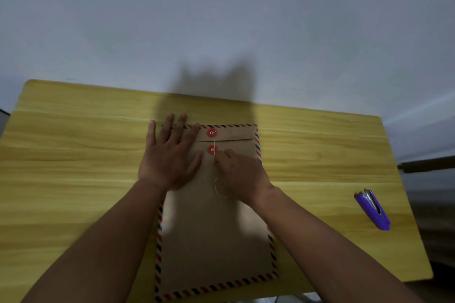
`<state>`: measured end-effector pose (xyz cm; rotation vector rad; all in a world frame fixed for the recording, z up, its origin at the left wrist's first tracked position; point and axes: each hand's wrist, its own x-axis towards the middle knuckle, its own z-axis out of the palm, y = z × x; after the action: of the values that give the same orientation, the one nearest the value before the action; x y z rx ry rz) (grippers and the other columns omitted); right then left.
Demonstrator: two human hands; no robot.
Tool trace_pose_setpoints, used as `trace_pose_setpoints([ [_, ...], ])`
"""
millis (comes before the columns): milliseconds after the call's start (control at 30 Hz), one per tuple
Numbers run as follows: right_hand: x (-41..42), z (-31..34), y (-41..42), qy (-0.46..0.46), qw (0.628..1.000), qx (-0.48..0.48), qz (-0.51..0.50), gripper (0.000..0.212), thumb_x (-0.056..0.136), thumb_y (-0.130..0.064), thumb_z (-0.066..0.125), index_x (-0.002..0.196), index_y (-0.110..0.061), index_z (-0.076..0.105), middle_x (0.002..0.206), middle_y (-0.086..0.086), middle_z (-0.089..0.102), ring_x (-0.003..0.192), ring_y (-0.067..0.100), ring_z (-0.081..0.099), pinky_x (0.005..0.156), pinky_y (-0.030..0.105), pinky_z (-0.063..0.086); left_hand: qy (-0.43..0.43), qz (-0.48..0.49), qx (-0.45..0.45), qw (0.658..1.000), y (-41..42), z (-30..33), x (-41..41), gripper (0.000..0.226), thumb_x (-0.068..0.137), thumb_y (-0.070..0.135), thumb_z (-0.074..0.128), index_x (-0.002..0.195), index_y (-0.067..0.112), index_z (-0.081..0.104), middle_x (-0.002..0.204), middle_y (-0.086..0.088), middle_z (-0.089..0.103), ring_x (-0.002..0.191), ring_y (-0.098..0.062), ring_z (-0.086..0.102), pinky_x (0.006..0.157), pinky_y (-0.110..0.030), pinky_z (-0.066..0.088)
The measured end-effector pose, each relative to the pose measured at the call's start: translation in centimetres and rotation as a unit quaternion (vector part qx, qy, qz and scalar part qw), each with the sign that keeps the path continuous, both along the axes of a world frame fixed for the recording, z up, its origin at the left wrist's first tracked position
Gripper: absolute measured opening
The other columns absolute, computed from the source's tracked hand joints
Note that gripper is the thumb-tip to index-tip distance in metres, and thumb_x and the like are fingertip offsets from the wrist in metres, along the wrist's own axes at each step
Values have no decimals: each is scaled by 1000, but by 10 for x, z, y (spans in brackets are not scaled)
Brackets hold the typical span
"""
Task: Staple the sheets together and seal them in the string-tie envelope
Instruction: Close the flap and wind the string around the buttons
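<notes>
Working on a yellow wood-grain table (73, 155), we keep the flat brown striped-edge envelope (214, 241) centred, left hand (170, 155) pressing flat at eleven o'clock, right hand (242, 174) pinching thin white string (218, 189); best wound taut around both red discs (212, 149). Purple stapler (373, 209) idles at three o'clock.

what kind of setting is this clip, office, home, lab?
Probably a plain desk workspace, office or home; I cannot tell which. Clues: a yellow wood-grain tabletop against a bare pale wall, a purple stapler, and a brown string-tie envelope.
</notes>
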<state>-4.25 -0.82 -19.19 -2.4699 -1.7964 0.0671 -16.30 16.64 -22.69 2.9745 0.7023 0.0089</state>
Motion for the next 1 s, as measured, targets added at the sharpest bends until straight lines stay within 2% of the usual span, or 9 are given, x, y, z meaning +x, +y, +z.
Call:
trace_pose_setpoints([
  [167, 1, -4, -16, 114, 992, 37, -42, 23, 89, -21, 60, 111, -13, 58, 81, 6, 68, 62, 30, 65, 49, 28, 29, 7, 5, -6, 1000, 0, 3, 1, 76, 98, 67, 19, 165, 31, 20, 175, -5, 10, 162, -31, 3, 127, -62, 4],
  [300, 4, -11, -34, 135, 984, 96, -72, 36, 99, -31, 56, 130, -15, 65, 89, 3, 76, 69, 24, 70, 58, 31, 53, 6, 4, -8, 1000, -1, 3, 2, 76, 98, 67, 18, 165, 31, 19, 175, -5, 10, 162, -31, 3, 127, -62, 4],
  [400, 7, -13, -39, 188, 966, 124, -123, 41, 97, -25, 57, 137, -16, 62, 97, 3, 77, 80, 25, 73, 68, 37, 59, 9, 3, -8, 1000, -2, 3, 2, 75, 99, 68, 17, 165, 32, 16, 175, -5, 8, 162, -30, 1, 127, -62, 2],
  [500, 8, -9, -36, 213, 951, 152, -165, 42, 93, -16, 61, 135, -16, 64, 91, 4, 77, 77, 24, 72, 70, 32, 59, 16, 5, -11, 1000, -2, 4, 2, 75, 99, 68, 13, 166, 34, 9, 176, -4, 3, 162, -29, -5, 127, -61, 0],
  [600, 11, -11, -35, 191, 955, 147, -171, 14, 93, -14, 62, 100, -14, 74, 81, 0, 71, 70, 22, 66, 63, 39, 57, 23, 7, -11, 1000, -3, 5, 3, 75, 99, 68, 11, 166, 34, 7, 176, -3, 0, 162, -28, -7, 127, -61, 0],
  [667, 12, -10, -34, 166, 958, 146, -184, 15, 94, -22, 61, 85, -13, 70, 79, 0, 65, 66, 23, 62, 58, 41, 55, 23, 7, -12, 1000, -4, 5, 4, 75, 99, 68, 11, 166, 34, 7, 176, -3, 0, 162, -28, -7, 127, -61, 0],
  [800, 8, 0, -34, 140, 958, 173, -182, 23, 98, -32, 53, 87, -14, 63, 86, -2, 58, 61, 23, 57, 51, 38, 50, 15, 6, -10, 1000, -5, 4, 3, 74, 100, 67, 14, 166, 33, 11, 175, -4, 6, 162, -29, -1, 127, -62, 3],
  [900, 6, 6, -28, 193, 943, 185, -197, 14, 100, -25, 60, 89, -17, 61, 72, -10, 57, 59, 15, 54, 54, 39, 50, 11, 6, -10, 1000, -5, 5, 2, 74, 100, 67, 17, 165, 33, 14, 175, -5, 8, 162, -30, 1, 127, -63, 4],
  [1000, 5, 9, -19, 225, 916, 243, -228, 9, 96, -19, 71, 88, -16, 73, 61, -24, 47, 55, -1, 46, 57, 28, 44, 15, 8, -10, 1000, -5, 6, 3, 74, 100, 67, 17, 166, 33, 15, 175, -5, 8, 162, -29, 0, 127, -62, 4],
])
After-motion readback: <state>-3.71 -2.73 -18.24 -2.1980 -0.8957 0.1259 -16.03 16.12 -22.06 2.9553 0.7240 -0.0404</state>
